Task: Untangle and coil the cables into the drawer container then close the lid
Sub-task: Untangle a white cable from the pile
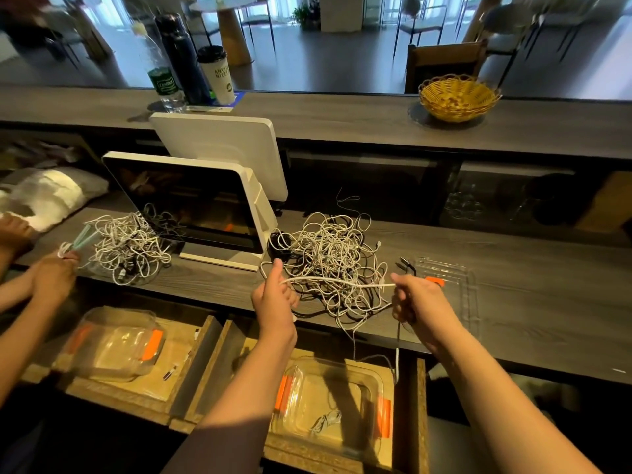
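Your left hand [273, 297] and right hand [415, 297] are each pinching one white cable [337, 281], stretching it taut between them. Just beyond is lying the tangled cable pile [328, 258]. Below your hands, the open drawer is holding one clear container [330, 403]; its lid [451, 285] is lying right of your right hand. A second pile [130, 244], another person's hands [54, 275] and a second container [116, 343] are sitting left.

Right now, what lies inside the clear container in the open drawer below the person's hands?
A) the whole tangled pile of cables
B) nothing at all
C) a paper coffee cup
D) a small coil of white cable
D: a small white cable coil lies on the bottom of the clear container in the drawer, while the big tangled pile still sits on the counter.
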Demonstrator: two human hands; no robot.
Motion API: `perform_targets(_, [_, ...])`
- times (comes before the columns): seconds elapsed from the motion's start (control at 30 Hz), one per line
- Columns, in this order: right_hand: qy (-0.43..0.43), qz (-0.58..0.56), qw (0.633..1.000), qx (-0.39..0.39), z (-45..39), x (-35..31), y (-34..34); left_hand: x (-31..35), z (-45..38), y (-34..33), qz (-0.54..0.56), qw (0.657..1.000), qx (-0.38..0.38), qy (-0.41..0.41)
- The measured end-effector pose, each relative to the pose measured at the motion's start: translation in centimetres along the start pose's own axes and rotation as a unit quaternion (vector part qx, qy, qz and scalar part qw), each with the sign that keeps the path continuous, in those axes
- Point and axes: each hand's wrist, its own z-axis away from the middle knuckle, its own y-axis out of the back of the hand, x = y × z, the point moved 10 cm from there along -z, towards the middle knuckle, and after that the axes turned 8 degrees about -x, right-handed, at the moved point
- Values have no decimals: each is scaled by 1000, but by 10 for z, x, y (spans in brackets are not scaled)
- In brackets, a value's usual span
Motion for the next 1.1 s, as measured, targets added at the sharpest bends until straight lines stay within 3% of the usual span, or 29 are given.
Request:
perform_targets(0.17, [-12, 140, 988, -61, -3, -4, -14, 7, 11, -37, -110, 983, -148, -8])
perform_targets(0.3, [-41, 155, 979, -128, 3, 1, -46, 1, 25, -69, -190, 948, -256, 14])
perform_targets(0.4, [-20, 131, 985, -114, 4, 1, -57, 1, 33, -82, -211, 931, -298, 8])
perform_targets(0.5, [19, 150, 986, -72, 5, -5, -55, 10, 32, -77, -200, 940, -274, -23])
perform_targets(0.6, [48, 178, 978, -101, 6, -10, -62, 23, 30, -64, -153, 959, -230, -67])
perform_targets(0.77, [57, 179, 974, -129, 11, -18, -73, 13, 21, -47, 6, 986, -164, 6])
perform_targets(0.9, [45, 188, 967, -163, 16, -15, -89, -5, 23, -60, 146, 964, -201, 92])
perform_targets(1.1, [18, 234, 956, -177, 16, -9, -96, -4, 32, -75, 145, 947, -261, 121])
